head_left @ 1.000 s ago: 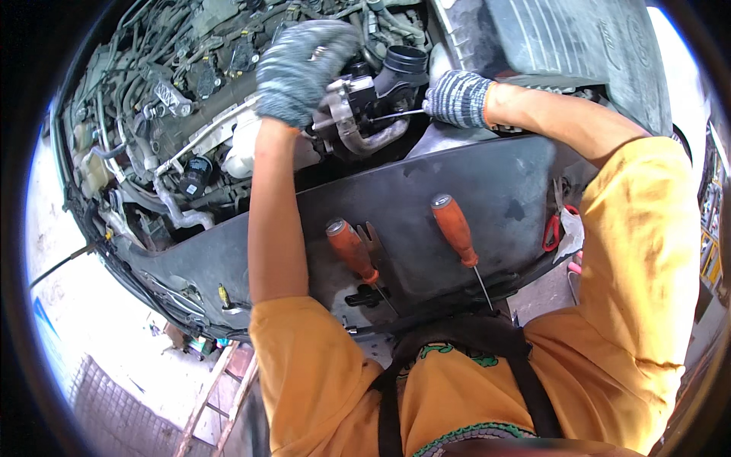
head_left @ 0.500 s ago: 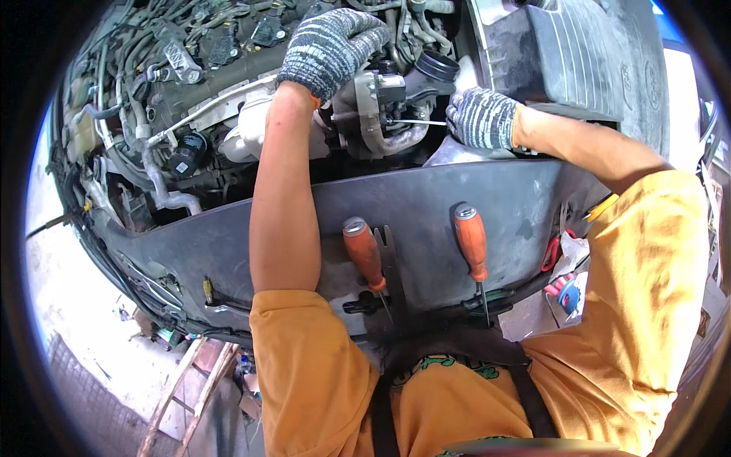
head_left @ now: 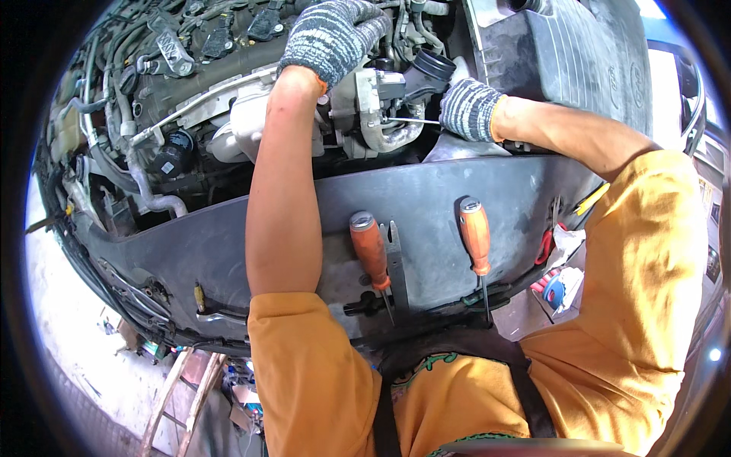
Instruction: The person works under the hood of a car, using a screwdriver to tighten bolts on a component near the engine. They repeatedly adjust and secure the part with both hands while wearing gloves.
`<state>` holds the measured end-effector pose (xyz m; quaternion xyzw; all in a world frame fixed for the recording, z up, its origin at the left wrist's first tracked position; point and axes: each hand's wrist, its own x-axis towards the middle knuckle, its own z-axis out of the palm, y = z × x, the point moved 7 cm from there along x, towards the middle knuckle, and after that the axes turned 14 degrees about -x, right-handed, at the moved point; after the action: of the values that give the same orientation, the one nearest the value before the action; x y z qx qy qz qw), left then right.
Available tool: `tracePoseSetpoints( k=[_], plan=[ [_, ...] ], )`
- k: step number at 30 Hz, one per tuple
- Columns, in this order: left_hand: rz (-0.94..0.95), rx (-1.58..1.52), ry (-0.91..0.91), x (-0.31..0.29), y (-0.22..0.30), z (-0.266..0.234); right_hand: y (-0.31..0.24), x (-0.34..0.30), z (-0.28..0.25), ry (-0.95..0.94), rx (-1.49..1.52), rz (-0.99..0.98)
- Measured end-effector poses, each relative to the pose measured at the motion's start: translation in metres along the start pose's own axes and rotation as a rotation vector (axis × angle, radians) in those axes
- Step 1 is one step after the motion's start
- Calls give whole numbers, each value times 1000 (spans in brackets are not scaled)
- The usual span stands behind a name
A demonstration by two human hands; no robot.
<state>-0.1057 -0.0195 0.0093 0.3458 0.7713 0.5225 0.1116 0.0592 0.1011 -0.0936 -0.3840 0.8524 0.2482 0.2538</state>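
Both my hands wear grey-and-white knit gloves and work in an engine bay. My left hand (head_left: 327,44) is bent over the engine's front edge, its fingers curled; its fingertips and anything in them are hidden. My right hand (head_left: 470,110) is closed round a tool with a thin bright metal shaft (head_left: 417,120), its handle covered by the glove. That shaft points left to a curved metal pipe (head_left: 396,141) under a round black hose opening (head_left: 434,65). Below, two orange-handled screwdrivers (head_left: 369,251) (head_left: 475,236) lie on the dark front panel beside a flat grey bar (head_left: 396,263).
A large black plastic housing (head_left: 548,72) stands at the right of the bay. A black oil filter (head_left: 175,152) and bent pipes are at the left. Red-handled pliers (head_left: 545,244) lie at the panel's right end. A wooden ladder (head_left: 179,396) is on the floor at lower left.
The whole view has shifted slightly, with the scene a little further left. Both hands keep their places on the engine, and the tool shaft still meets the same spot by the pipe.
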Motion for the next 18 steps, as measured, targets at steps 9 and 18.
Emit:
tracePoseSetpoints(
  k=[9, 18],
  plan=[
    [-182, -59, -24, -1, -1, -3, 9, 5, -30, -332, 275, 235],
    [-106, 33, -63, 4, -15, 1, -22, 11, 17, -654, -601, -682]
  ],
)
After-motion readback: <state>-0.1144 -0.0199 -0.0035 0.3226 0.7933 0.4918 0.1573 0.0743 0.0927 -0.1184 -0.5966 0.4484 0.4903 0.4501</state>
